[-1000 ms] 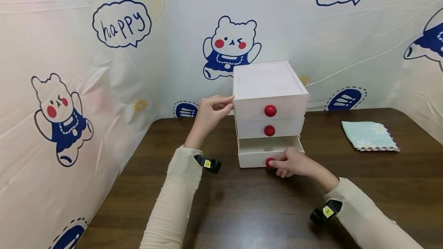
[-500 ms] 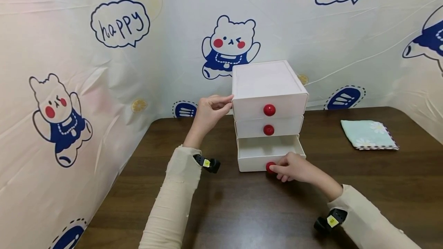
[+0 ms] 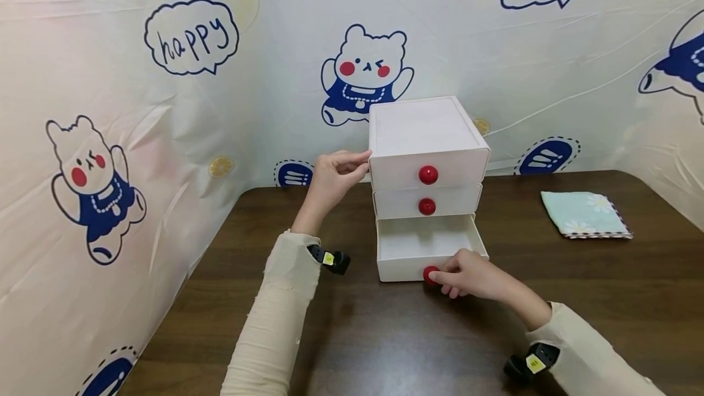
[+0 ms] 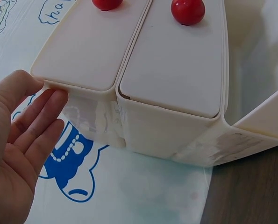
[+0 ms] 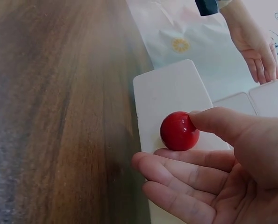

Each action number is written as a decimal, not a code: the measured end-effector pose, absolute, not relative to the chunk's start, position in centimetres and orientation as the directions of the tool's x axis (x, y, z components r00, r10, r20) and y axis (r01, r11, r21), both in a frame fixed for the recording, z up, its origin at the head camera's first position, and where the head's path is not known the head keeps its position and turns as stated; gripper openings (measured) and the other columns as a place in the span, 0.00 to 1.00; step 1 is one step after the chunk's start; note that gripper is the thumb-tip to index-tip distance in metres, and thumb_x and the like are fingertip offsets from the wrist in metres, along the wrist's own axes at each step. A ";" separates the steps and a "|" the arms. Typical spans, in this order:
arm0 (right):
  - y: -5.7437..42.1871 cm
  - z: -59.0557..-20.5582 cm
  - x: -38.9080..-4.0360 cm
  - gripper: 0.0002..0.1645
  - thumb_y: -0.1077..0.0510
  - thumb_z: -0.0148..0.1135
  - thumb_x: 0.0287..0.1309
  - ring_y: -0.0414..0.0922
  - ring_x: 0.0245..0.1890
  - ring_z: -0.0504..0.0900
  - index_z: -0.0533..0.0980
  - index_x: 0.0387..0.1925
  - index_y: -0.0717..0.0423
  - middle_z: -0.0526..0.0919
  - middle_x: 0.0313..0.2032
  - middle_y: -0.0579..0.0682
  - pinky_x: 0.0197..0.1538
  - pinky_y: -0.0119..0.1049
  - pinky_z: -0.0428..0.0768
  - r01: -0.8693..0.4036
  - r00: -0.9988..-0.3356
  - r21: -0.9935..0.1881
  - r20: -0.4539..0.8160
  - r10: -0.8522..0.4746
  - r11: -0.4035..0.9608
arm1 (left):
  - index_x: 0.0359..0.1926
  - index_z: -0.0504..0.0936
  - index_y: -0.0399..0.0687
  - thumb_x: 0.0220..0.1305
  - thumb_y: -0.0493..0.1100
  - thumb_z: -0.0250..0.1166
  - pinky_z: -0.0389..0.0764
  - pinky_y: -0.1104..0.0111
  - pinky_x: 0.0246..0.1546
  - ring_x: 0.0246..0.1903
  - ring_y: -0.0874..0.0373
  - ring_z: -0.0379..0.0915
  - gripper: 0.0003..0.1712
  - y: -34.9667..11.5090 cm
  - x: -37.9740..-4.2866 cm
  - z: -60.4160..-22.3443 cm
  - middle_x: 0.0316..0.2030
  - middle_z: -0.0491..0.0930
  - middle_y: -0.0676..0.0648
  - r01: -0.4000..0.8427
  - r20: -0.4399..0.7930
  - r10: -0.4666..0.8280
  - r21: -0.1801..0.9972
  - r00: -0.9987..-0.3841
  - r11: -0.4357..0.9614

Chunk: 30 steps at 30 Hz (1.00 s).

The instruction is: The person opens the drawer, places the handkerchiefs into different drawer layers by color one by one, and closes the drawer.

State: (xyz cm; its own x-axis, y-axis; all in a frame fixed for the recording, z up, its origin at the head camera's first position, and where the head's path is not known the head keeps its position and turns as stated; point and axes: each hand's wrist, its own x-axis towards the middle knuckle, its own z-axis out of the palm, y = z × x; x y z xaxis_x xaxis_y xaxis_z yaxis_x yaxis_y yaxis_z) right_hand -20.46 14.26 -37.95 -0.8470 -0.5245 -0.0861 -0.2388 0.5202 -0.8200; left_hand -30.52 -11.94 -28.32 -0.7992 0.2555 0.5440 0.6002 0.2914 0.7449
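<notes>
A white drawer cabinet (image 3: 429,127) with red round knobs stands on the table. Its bottom drawer (image 3: 404,271) is pulled out, with the pale inside showing in the head view; the two drawers above are closed. My right hand (image 3: 475,274) pinches the bottom drawer's red knob (image 5: 178,131), thumb on one side and fingers on the other. With thumb and fingertips, my left hand (image 3: 334,179) holds the cabinet's upper left front edge. In the left wrist view, the left thumb (image 4: 24,86) lies at the corner, the fingers along the side wall.
On the dark wooden table (image 3: 352,335), a folded mint-green cloth (image 3: 585,216) with daisies and a checked border lies to the right. Behind the cabinet hangs a pale curtain (image 3: 291,78) printed with bears. Each wrist carries a small black camera (image 3: 332,260).
The bottom drawer has come farther out toward me, with the right hand moving back along with its knob. The left hand has kept its place at the cabinet's edge.
</notes>
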 end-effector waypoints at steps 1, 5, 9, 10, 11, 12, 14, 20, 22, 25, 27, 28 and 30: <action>14.3 -37.9 -20.3 0.20 0.53 0.58 0.60 0.48 0.19 0.79 0.80 0.20 0.65 0.81 0.18 0.53 0.25 0.40 0.80 -0.239 -0.845 -0.819 -0.089 -0.527 0.522 | 0.44 0.83 0.42 0.56 0.34 0.65 0.78 0.73 0.30 0.30 0.57 0.75 0.13 -11.9 -30.5 -28.3 0.35 0.82 0.45 0.600 0.543 0.256 0.745 -0.800 0.292; 14.3 -37.9 -19.7 0.21 0.52 0.57 0.60 0.49 0.18 0.79 0.79 0.19 0.64 0.81 0.18 0.52 0.24 0.39 0.80 -0.250 -0.837 -0.811 -0.093 -0.539 0.529 | 0.44 0.83 0.42 0.56 0.34 0.65 0.78 0.73 0.31 0.31 0.57 0.76 0.13 -11.9 -30.5 -28.3 0.35 0.82 0.46 0.597 0.540 0.256 0.748 -0.802 0.291; 14.3 -37.9 -19.1 0.21 0.51 0.58 0.60 0.48 0.18 0.79 0.79 0.19 0.63 0.80 0.18 0.50 0.22 0.36 0.79 -0.255 -0.833 -0.806 -0.099 -0.545 0.535 | 0.45 0.83 0.42 0.56 0.34 0.65 0.78 0.73 0.31 0.31 0.57 0.76 0.13 -11.9 -30.4 -28.3 0.35 0.82 0.45 0.593 0.536 0.256 0.753 -0.804 0.287; 14.3 -37.8 -18.9 0.21 0.51 0.58 0.59 0.48 0.17 0.79 0.79 0.19 0.62 0.80 0.18 0.50 0.22 0.36 0.79 -0.252 -0.833 -0.806 -0.101 -0.545 0.535 | 0.45 0.83 0.42 0.56 0.34 0.65 0.78 0.73 0.31 0.31 0.57 0.76 0.13 -11.9 -30.5 -28.3 0.35 0.81 0.45 0.592 0.535 0.256 0.754 -0.805 0.285; 14.3 -37.8 -18.8 0.21 0.51 0.58 0.59 0.48 0.17 0.79 0.79 0.18 0.62 0.80 0.17 0.50 0.22 0.35 0.78 -0.250 -0.833 -0.807 -0.103 -0.544 0.535 | 0.45 0.83 0.42 0.56 0.34 0.65 0.78 0.73 0.31 0.31 0.57 0.75 0.13 -11.9 -30.5 -28.4 0.35 0.81 0.45 0.592 0.535 0.256 0.754 -0.805 0.284; 14.2 -37.8 -18.6 0.21 0.51 0.58 0.59 0.47 0.17 0.79 0.79 0.18 0.62 0.80 0.17 0.50 0.22 0.35 0.78 -0.248 -0.833 -0.808 -0.104 -0.544 0.534 | 0.45 0.83 0.42 0.56 0.34 0.65 0.78 0.74 0.31 0.30 0.57 0.75 0.13 -11.9 -30.5 -28.4 0.35 0.81 0.45 0.593 0.536 0.257 0.755 -0.804 0.279; 14.2 -37.8 -18.3 0.21 0.51 0.58 0.59 0.47 0.17 0.78 0.79 0.18 0.62 0.80 0.17 0.50 0.22 0.35 0.78 -0.247 -0.833 -0.810 -0.104 -0.544 0.532 | 0.45 0.83 0.41 0.56 0.34 0.65 0.77 0.75 0.30 0.30 0.56 0.75 0.14 -11.9 -30.6 -28.5 0.35 0.81 0.43 0.592 0.535 0.259 0.759 -0.805 0.273; 14.1 -38.1 -17.5 0.21 0.51 0.58 0.60 0.44 0.16 0.77 0.79 0.17 0.61 0.79 0.16 0.48 0.20 0.34 0.77 -0.263 -0.831 -0.810 -0.087 -0.550 0.525 | 0.45 0.80 0.33 0.56 0.29 0.62 0.75 0.77 0.30 0.31 0.53 0.75 0.14 -11.4 -28.3 -26.7 0.36 0.80 0.37 0.585 0.524 0.265 0.761 -0.809 0.281; 14.0 -38.2 -17.3 0.22 0.50 0.58 0.60 0.44 0.15 0.77 0.78 0.17 0.60 0.79 0.16 0.47 0.19 0.33 0.77 -0.271 -0.830 -0.806 -0.081 -0.552 0.526 | 0.45 0.80 0.32 0.56 0.29 0.62 0.76 0.77 0.30 0.31 0.53 0.75 0.14 -11.4 -27.9 -26.4 0.36 0.80 0.37 0.582 0.521 0.264 0.761 -0.811 0.286; 13.9 -38.1 -17.0 0.22 0.50 0.58 0.59 0.44 0.15 0.77 0.78 0.16 0.60 0.79 0.15 0.47 0.19 0.33 0.76 -0.273 -0.829 -0.806 -0.081 -0.554 0.526 | 0.45 0.80 0.32 0.56 0.29 0.62 0.76 0.77 0.30 0.31 0.54 0.75 0.14 -11.4 -27.8 -26.4 0.36 0.80 0.38 0.576 0.515 0.262 0.762 -0.816 0.294; 13.8 -38.1 -16.8 0.22 0.50 0.58 0.59 0.44 0.15 0.77 0.78 0.16 0.60 0.79 0.15 0.46 0.19 0.32 0.76 -0.273 -0.828 -0.808 -0.080 -0.555 0.522 | 0.45 0.80 0.33 0.56 0.29 0.62 0.76 0.77 0.30 0.31 0.54 0.75 0.14 -11.4 -27.9 -26.3 0.36 0.80 0.38 0.575 0.514 0.262 0.762 -0.817 0.299; 13.8 -38.1 -16.7 0.22 0.50 0.58 0.59 0.43 0.15 0.77 0.78 0.16 0.60 0.79 0.15 0.46 0.19 0.32 0.76 -0.273 -0.827 -0.810 -0.078 -0.557 0.520 | 0.46 0.80 0.33 0.57 0.29 0.62 0.76 0.77 0.31 0.31 0.54 0.75 0.14 -11.4 -27.9 -26.3 0.36 0.80 0.38 0.575 0.514 0.262 0.761 -0.817 0.300; 13.8 -38.1 -16.5 0.22 0.51 0.58 0.59 0.43 0.15 0.77 0.78 0.16 0.60 0.79 0.15 0.46 0.19 0.32 0.76 -0.270 -0.826 -0.814 -0.079 -0.557 0.515 | 0.45 0.80 0.33 0.57 0.29 0.62 0.76 0.77 0.31 0.31 0.53 0.76 0.14 -11.4 -27.9 -26.4 0.36 0.80 0.38 0.575 0.513 0.263 0.762 -0.817 0.299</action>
State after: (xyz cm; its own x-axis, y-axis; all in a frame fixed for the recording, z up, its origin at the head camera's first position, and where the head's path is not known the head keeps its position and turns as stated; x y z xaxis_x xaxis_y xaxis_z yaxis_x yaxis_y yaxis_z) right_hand -16.47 13.82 -38.11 -0.8265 -0.5575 -0.0788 -0.2698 0.5150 -0.8136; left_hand -27.93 -11.39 -26.37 -0.8171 0.2625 0.5133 0.5747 0.2988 0.7619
